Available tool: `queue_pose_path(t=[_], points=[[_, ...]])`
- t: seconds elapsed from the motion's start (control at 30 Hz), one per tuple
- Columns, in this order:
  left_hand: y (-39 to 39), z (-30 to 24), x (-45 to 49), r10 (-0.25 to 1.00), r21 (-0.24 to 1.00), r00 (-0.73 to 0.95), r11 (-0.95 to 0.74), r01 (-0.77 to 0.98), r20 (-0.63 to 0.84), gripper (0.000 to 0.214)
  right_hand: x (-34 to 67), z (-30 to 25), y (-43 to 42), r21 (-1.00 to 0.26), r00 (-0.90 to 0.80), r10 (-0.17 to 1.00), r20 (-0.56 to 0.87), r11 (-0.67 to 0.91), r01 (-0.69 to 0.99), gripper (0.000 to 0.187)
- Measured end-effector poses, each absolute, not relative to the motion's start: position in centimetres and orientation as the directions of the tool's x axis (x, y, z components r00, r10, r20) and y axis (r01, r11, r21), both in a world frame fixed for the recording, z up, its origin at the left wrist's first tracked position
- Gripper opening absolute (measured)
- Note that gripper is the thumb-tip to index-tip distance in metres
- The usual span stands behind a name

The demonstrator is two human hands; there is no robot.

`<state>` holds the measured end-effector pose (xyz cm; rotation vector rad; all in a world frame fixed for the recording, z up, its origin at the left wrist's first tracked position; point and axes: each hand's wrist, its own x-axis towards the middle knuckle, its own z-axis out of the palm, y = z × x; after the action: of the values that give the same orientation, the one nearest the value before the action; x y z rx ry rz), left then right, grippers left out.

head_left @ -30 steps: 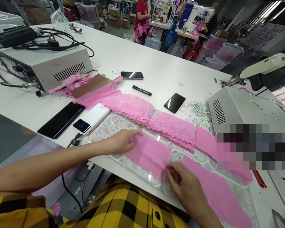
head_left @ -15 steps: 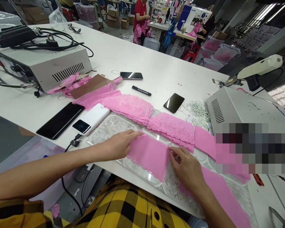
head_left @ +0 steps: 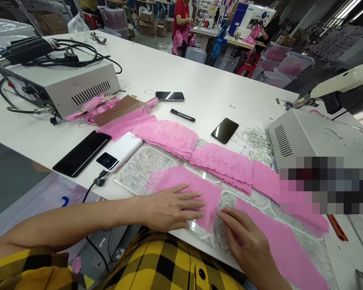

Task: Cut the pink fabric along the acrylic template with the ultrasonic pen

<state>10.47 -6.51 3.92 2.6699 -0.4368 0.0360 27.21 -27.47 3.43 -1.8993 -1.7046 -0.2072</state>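
A pink fabric piece (head_left: pixel 192 181) with a lacy left end lies on a clear-edged board with a grey stone pattern (head_left: pixel 133 169). My left hand (head_left: pixel 172 207) rests flat on it, fingers spread and pointing right. At the piece's right edge, my right hand (head_left: pixel 245 233) has its fingers drawn together, tips at the fabric; whether they pinch anything is hidden. Behind it lie two stacks of pink scalloped lace, the left stack (head_left: pixel 166 137) and the right stack (head_left: pixel 222 165). A longer plain pink fabric piece (head_left: pixel 281 245) extends beyond my right hand.
A white power bank (head_left: pixel 124 149) with a cable and a large black phone (head_left: pixel 81 153) lie left. Farther back are a marker (head_left: pixel 183 115), two more phones and a tangle of white elastic cord (head_left: pixel 257 145). Grey metal boxes (head_left: pixel 84 86) flank the table. People work at sewing machines beyond.
My left hand has moved from the fabric's upper left corner to lie flat on its middle. The lacy left end now shows. My right hand has slid down along the right edge.
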Motion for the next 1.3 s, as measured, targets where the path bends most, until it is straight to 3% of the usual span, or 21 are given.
queue_pose_path(t=[0.13,0.4,0.6,0.77,0.87,0.97,1.3], points=[[-7.6,3.2,11.7,-0.341,0.428,0.940,-0.847,-0.316,0.020,0.054,27.2,3.4,-29.7,-0.296,0.186,0.852,0.489,-0.039,0.955,0.024],[-8.9,3.5,12.6,-0.316,0.348,0.949,-0.891,-0.293,-0.011,0.060,29.9,2.0,-36.3,-0.234,0.398,0.750,0.528,-0.322,0.917,0.029],[-11.5,4.4,17.1,-0.467,0.285,0.879,-0.833,-0.475,0.101,0.054,31.6,1.3,-41.2,-0.194,0.526,0.598,0.605,-0.530,0.826,0.026],[-13.7,4.1,22.8,-0.622,0.273,0.773,-0.728,-0.629,0.122,0.047,32.6,0.3,-44.6,-0.284,0.684,0.411,0.603,-0.691,0.665,0.020],[-15.0,3.7,26.4,-0.709,0.255,0.698,-0.660,-0.706,0.099,0.043,33.2,-0.5,-45.4,-0.388,0.744,0.324,0.584,-0.694,0.606,0.021],[-15.9,3.1,28.8,-0.749,0.238,0.659,-0.630,-0.740,0.069,0.046,33.7,-0.9,-45.1,-0.438,0.771,0.309,0.557,-0.679,0.589,0.023],[-16.6,3.0,29.1,-0.680,0.232,0.733,-0.716,-0.658,-0.020,0.057,34.8,-2.1,-44.6,-0.573,0.822,0.237,0.519,-0.616,0.540,0.021]])
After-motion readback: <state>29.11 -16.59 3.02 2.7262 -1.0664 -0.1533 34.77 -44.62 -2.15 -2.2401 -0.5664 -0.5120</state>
